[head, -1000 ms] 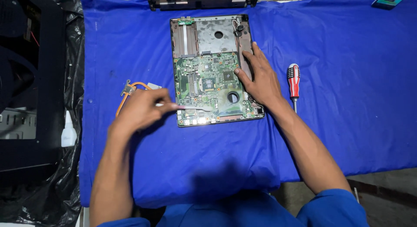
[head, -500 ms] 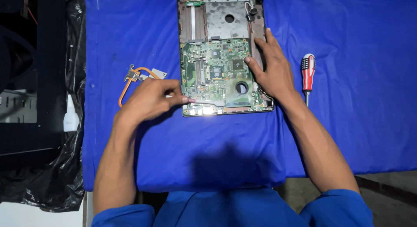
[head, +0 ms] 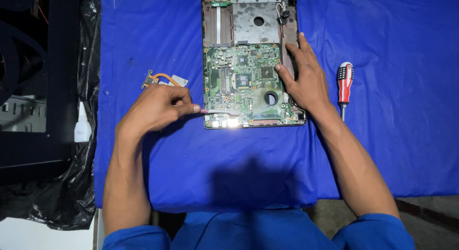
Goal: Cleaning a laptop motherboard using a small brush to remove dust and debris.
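Fingers (head: pixel 184 104) of my left hand (head: pixel 155 111) are pinched around a thin tool (head: pixel 220 112), its tip resting on the near left corner of the circuit board (head: pixel 244 85). My right hand (head: pixel 303 80) lies flat and released along the right edge of the laptop base (head: pixel 251 61), holding nothing, with the thumb touching the green board. The board sits in the near half of that opened base, which lies toward the far edge of the counter, on a blue cloth (head: pixel 382 149). Just beyond my left hand a copper heat pipe (head: pixel 162 78) rests on the cloth. Near my right wrist lies a red-handled screwdriver (head: pixel 344 85), apart from the base. At the left edge a small white bottle (head: pixel 82 125) stands on black plastic sheeting (head: pixel 62 202).
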